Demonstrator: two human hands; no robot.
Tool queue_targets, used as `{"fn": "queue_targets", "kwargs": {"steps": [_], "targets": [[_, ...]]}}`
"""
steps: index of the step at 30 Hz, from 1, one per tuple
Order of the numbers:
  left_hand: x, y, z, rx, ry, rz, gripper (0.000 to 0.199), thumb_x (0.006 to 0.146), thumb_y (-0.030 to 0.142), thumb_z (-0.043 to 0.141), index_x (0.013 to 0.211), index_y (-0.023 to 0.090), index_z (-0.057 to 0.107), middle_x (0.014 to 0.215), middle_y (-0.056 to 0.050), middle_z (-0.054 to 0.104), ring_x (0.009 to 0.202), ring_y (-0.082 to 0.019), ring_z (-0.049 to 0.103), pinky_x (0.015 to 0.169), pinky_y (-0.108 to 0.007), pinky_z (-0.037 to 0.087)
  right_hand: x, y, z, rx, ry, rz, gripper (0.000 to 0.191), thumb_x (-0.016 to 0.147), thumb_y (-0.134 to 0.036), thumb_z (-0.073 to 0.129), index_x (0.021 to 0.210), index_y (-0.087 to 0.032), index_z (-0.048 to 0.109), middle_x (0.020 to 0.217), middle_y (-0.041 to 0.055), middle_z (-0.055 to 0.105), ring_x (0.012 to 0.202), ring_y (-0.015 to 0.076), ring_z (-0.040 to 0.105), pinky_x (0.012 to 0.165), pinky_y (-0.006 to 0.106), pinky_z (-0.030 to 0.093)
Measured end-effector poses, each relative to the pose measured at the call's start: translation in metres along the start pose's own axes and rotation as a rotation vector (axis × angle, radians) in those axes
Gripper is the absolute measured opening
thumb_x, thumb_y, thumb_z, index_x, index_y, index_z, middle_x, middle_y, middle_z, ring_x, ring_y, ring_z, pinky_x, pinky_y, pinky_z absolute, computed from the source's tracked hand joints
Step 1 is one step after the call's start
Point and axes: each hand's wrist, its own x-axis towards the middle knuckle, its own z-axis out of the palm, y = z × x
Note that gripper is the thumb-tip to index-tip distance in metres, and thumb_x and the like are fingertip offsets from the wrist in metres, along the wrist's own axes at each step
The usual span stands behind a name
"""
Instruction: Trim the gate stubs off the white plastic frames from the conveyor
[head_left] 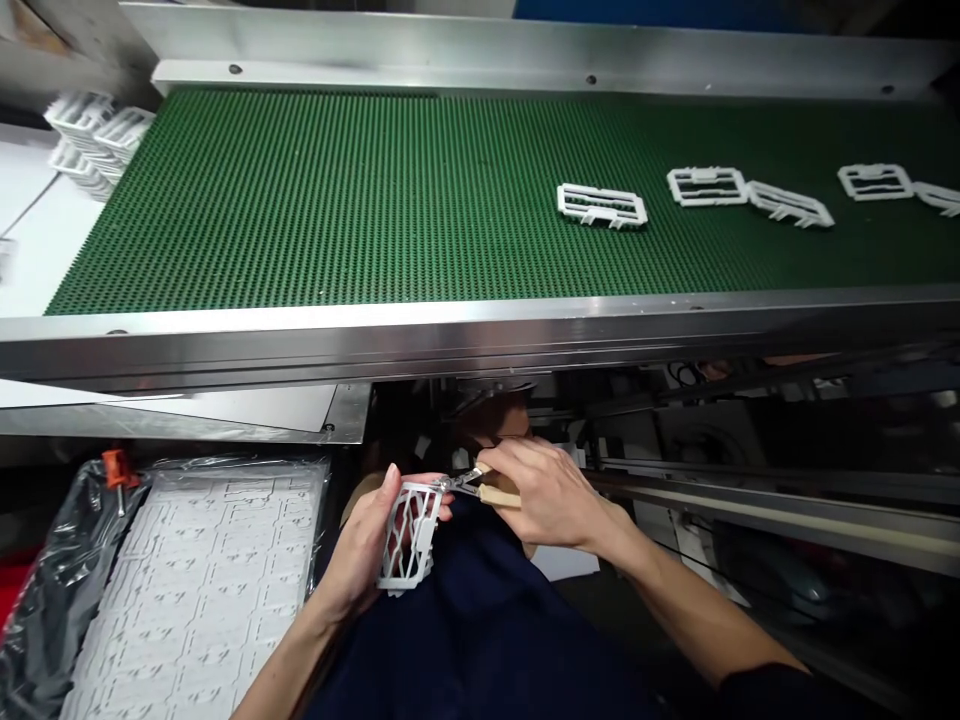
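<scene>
You are gripping a white plastic frame (405, 535) in your left hand (360, 550), with your fingers curled around it, right above your dark blue top (472, 620). Your right hand (551, 495) is clenching small wood-handled snips (495, 490), and their metal tips are touching the frame's edge. More white frames (705, 186) are lying on a green conveyor belt (300, 200), and a plastic-wrapped stack of white parts (195, 600) is sitting near your left hand.
</scene>
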Motion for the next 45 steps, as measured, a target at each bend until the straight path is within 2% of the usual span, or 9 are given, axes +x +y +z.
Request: {"fn": "queue_targets", "kwargs": {"steps": [3, 8, 20, 26, 30, 33, 36, 40, 45], "targets": [[-0.002, 0.001, 0.001, 0.063, 0.002, 0.027, 0.049, 0.080, 0.053, 0.054, 0.104, 0.011, 0.066, 0.077, -0.010, 0.071, 0.052, -0.014, 0.059, 0.043, -0.019, 0.041, 0.001, 0.001, -0.003, -0.042, -0.009, -0.045, 0.019, 0.077, -0.023, 0.053, 0.095, -0.020, 0.057, 0.080, 0.0033, 0.058, 0.074, 0.0166, 0.054, 0.073, 0.028, 0.039], [-0.004, 0.002, 0.002, 0.094, -0.003, 0.048, 0.051, 0.077, 0.055, 0.056, 0.101, 0.012, 0.067, 0.077, -0.010, 0.071, 0.060, -0.018, 0.063, 0.050, -0.021, 0.044, 0.001, 0.003, -0.007, -0.104, -0.031, -0.074, 0.017, 0.078, -0.025, 0.052, 0.094, -0.019, 0.056, 0.078, 0.0027, 0.057, 0.069, 0.0155, 0.051, 0.070, 0.028, 0.037], [-0.005, 0.003, 0.005, 0.100, 0.022, 0.079, 0.053, 0.077, 0.055, 0.057, 0.099, 0.009, 0.068, 0.073, -0.012, 0.071, 0.065, -0.020, 0.065, 0.052, -0.020, 0.047, 0.003, 0.004, -0.011, -0.094, -0.029, -0.098, 0.012, 0.076, -0.023, 0.052, 0.087, -0.020, 0.057, 0.072, 0.0014, 0.056, 0.063, 0.0139, 0.049, 0.065, 0.027, 0.037], [-0.004, 0.002, 0.002, 0.114, 0.023, 0.078, 0.053, 0.076, 0.056, 0.057, 0.099, 0.009, 0.068, 0.075, -0.012, 0.071, 0.067, -0.020, 0.065, 0.055, -0.020, 0.048, 0.006, 0.003, -0.011, -0.094, -0.012, -0.110, 0.003, 0.074, -0.020, 0.052, 0.075, -0.020, 0.055, 0.063, -0.0009, 0.051, 0.053, 0.0112, 0.042, 0.053, 0.025, 0.028], [-0.004, 0.001, 0.000, 0.105, 0.027, 0.078, 0.053, 0.077, 0.056, 0.056, 0.100, 0.010, 0.068, 0.076, -0.012, 0.071, 0.068, -0.021, 0.066, 0.055, -0.021, 0.049, 0.007, 0.004, -0.011, -0.060, -0.016, -0.096, 0.004, 0.072, -0.017, 0.051, 0.070, -0.020, 0.054, 0.060, -0.0014, 0.049, 0.050, 0.0103, 0.041, 0.049, 0.025, 0.023], [-0.002, 0.003, -0.001, 0.046, 0.017, 0.041, 0.048, 0.080, 0.053, 0.054, 0.099, 0.011, 0.067, 0.076, -0.011, 0.071, 0.062, -0.018, 0.064, 0.050, -0.020, 0.048, 0.010, 0.004, -0.010, 0.101, -0.014, -0.025, 0.006, 0.073, -0.016, 0.051, 0.071, -0.020, 0.055, 0.060, -0.0027, 0.050, 0.051, 0.0094, 0.042, 0.049, 0.023, 0.024], [0.002, 0.007, -0.003, -0.065, 0.002, -0.001, 0.041, 0.085, 0.045, 0.050, 0.103, 0.011, 0.065, 0.082, -0.012, 0.071, 0.062, -0.017, 0.064, 0.046, -0.019, 0.048, 0.014, 0.003, -0.005, 0.328, 0.016, 0.136, 0.011, 0.080, -0.024, 0.050, 0.072, -0.019, 0.054, 0.061, -0.0027, 0.053, 0.054, 0.0095, 0.045, 0.052, 0.021, 0.031], [0.013, 0.010, -0.005, -0.247, 0.011, 0.035, 0.034, 0.090, 0.032, 0.045, 0.108, 0.009, 0.062, 0.090, -0.014, 0.069, 0.075, -0.018, 0.066, 0.057, -0.022, 0.053, 0.020, -0.008, 0.014, 0.614, 0.071, 0.314, 0.018, 0.082, -0.035, 0.052, 0.076, -0.018, 0.053, 0.069, -0.0003, 0.058, 0.060, 0.0108, 0.051, 0.056, 0.021, 0.039], [0.024, 0.014, -0.006, -0.393, 0.017, 0.064, 0.031, 0.092, 0.027, 0.041, 0.107, 0.009, 0.062, 0.088, -0.013, 0.069, 0.077, -0.021, 0.067, 0.066, -0.031, 0.056, 0.026, -0.032, 0.037, 1.076, 0.010, 0.385, 0.013, 0.080, -0.029, 0.054, 0.078, -0.017, 0.048, 0.068, -0.0003, 0.060, 0.055, 0.0099, 0.056, 0.054, 0.021, 0.045]]}}
